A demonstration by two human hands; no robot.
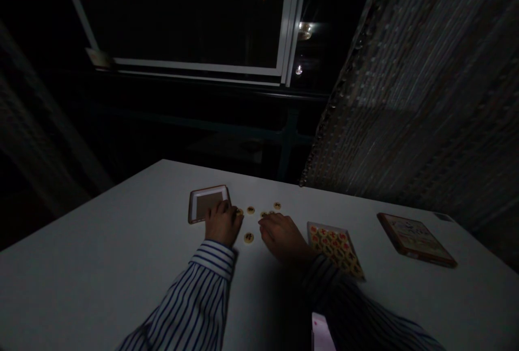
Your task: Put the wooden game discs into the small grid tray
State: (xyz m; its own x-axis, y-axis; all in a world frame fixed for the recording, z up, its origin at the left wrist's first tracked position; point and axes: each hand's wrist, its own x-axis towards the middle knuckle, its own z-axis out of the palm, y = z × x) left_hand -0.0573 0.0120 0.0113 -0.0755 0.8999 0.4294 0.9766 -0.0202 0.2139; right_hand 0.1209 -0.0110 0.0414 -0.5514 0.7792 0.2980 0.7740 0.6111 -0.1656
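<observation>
My left hand (222,224), its fingers curled, rests at the right edge of a shallow open box (192,207). A round Chinese chess piece (240,212) shows at its fingertips, partly covered. My right hand (283,236) is closed with its fingertips on another Chinese chess piece (264,214); the fingers hide part of it and a neighbouring piece. Between the hands lies a loose piece (248,238) with a dark character. Farther back are a second loose piece (250,210) and a third (277,205).
A tray of Chinese chess pieces (333,244) in rows, red and dark characters, sits right of my right hand. A brown-edged flat box (416,238) lies farther right on the white table (121,243). A bead curtain (409,113) hangs behind. A lit pinkish object (322,333) is at the near edge.
</observation>
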